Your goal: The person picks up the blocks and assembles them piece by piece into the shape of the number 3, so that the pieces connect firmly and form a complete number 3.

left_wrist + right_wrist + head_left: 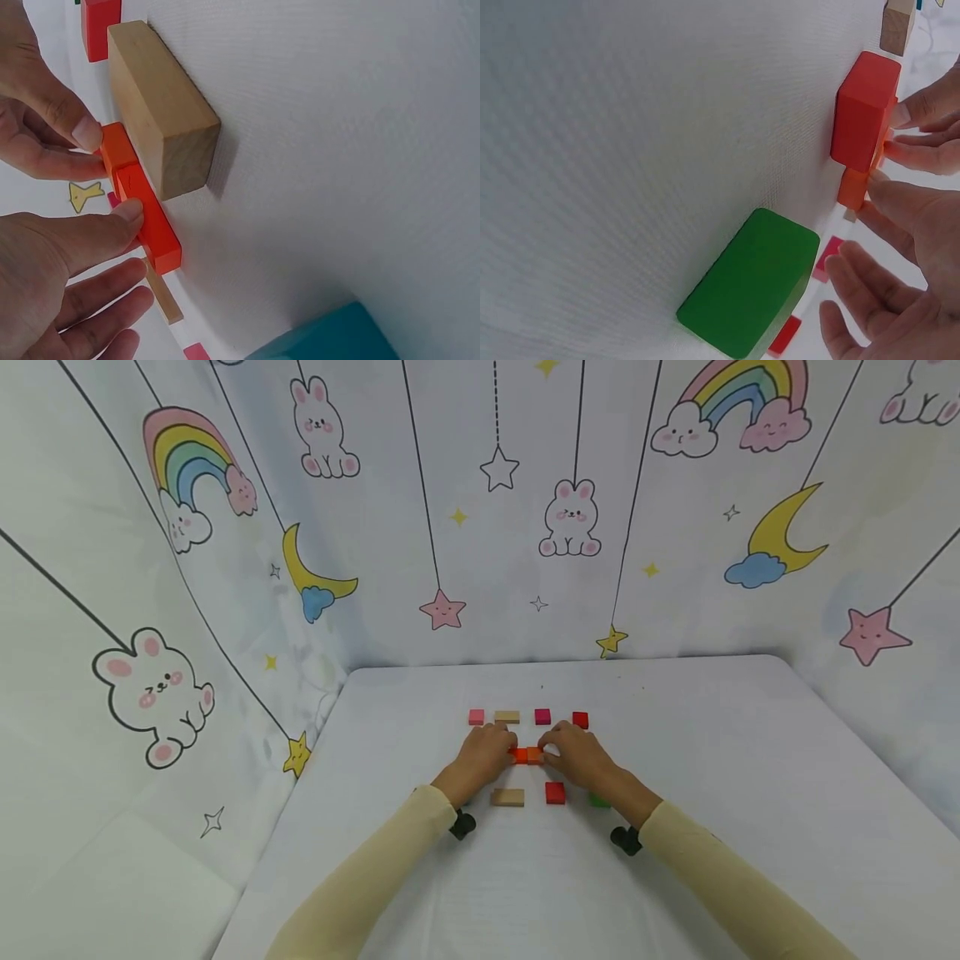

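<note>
Two small blocks lie end to end between the hands at the middle of the table, and their ends touch. With thumb and fingers the left hand (483, 753) pinches the red-orange block (150, 221). The right hand (579, 756) pinches the orange block (118, 148) at its far end. In the left wrist view the thumb of each hand rests on the near side of its block. On the near side of the pair lie a wooden block (507, 797) and a red block (555, 792).
A far row holds a pink block (476, 717), a wooden block (507, 717), a magenta block (542, 717) and a red block (581, 720). A green block (750, 285) lies near the right wrist, a teal block (330, 337) near the left. Patterned curtains enclose the white table (712, 760).
</note>
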Demonstrator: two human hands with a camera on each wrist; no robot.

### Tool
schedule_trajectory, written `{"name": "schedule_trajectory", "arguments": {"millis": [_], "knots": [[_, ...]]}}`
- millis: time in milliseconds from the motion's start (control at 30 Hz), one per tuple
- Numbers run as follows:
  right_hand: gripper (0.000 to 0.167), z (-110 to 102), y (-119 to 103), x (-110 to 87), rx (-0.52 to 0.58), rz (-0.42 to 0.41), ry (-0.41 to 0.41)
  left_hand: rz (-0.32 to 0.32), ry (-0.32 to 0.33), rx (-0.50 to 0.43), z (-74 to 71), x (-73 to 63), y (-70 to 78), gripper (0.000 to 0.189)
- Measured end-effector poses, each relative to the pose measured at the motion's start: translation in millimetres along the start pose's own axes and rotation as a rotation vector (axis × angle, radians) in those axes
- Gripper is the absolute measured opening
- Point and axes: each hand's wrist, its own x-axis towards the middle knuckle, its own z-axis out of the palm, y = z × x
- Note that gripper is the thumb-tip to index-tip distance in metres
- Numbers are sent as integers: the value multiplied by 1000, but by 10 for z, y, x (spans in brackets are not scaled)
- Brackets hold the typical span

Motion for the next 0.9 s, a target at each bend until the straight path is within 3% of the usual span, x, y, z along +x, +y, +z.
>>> {"name": "schedule_trajectory", "arguments": {"millis": [467,667,900], "knots": [[34,-117,81,31,-14,7,52,-4,-26,1,-26,14,-10,22],[36,-276,377,163,-41,69,94,-6,-21,-5,-26,7,-21,22],[38,-361,706,251,-36,195,53,-7,-25,-10,-36,-17,-9,23]]}}
